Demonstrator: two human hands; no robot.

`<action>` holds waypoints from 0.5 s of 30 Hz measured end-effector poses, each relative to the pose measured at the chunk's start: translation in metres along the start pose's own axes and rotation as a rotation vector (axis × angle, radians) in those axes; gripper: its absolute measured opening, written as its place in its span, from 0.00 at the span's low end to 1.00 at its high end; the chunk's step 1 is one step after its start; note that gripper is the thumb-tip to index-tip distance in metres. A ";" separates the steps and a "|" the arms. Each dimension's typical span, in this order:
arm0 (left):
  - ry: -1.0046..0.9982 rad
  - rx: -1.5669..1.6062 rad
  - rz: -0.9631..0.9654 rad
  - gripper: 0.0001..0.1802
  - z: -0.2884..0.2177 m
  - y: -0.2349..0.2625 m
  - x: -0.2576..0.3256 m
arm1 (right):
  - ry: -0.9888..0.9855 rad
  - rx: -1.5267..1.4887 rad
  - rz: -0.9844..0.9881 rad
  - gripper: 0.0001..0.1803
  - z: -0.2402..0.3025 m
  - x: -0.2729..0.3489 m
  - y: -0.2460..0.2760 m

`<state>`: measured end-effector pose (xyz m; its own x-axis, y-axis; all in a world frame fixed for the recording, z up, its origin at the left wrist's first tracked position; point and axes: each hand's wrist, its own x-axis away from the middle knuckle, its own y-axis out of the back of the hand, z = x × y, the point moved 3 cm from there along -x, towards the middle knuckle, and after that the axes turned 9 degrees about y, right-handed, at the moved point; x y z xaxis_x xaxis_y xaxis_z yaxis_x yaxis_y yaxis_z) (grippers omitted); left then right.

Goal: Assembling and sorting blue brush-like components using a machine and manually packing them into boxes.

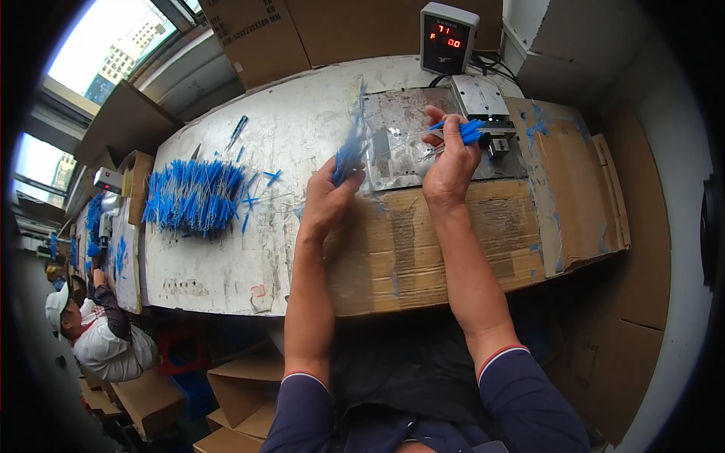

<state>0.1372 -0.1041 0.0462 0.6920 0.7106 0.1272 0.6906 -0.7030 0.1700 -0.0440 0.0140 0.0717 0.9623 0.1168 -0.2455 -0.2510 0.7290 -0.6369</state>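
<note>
My forearms come up from the lower edge, sleeves dark with a red-and-white cuff. My right hand (451,162) is closed, fingers pinched on a small cluster of blue-tipped sticks (462,130), their tips pointing toward the little metal fixture (495,140) on the steel plate (411,136). My left hand (326,198) is closed too, gripping a bundle (349,155) of the same sticks, blurred, so I can't tell how many. Both bundles are off the table, in my grip.

I judge I'm in the feeding step: the right hand presents sticks at the fixture while the left keeps the stock. The next move probably calls for lining the blue ends square to the fixture and holding steady.

Further out, cardboard (423,241) covers the bench edge, a loose heap of sticks (192,198) lies to my left, and a counter box (447,38) with red digits stands behind the plate. Another person (98,340) works at far left.
</note>
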 end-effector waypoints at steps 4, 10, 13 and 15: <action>-0.011 0.064 -0.029 0.12 -0.001 0.002 0.000 | -0.169 -0.118 0.177 0.10 -0.013 0.017 -0.007; 0.042 0.036 -0.005 0.15 0.001 0.003 -0.001 | -0.199 0.182 0.460 0.09 -0.017 0.051 -0.025; 0.006 0.008 0.005 0.17 0.003 0.001 -0.002 | -0.160 0.128 0.481 0.03 -0.009 0.053 -0.030; -0.013 -0.008 -0.001 0.15 0.004 0.001 -0.002 | -0.192 0.137 0.501 0.03 -0.010 0.052 -0.028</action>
<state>0.1373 -0.1060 0.0425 0.6941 0.7107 0.1146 0.6895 -0.7021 0.1778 0.0117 -0.0071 0.0698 0.7336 0.5836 -0.3481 -0.6796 0.6323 -0.3720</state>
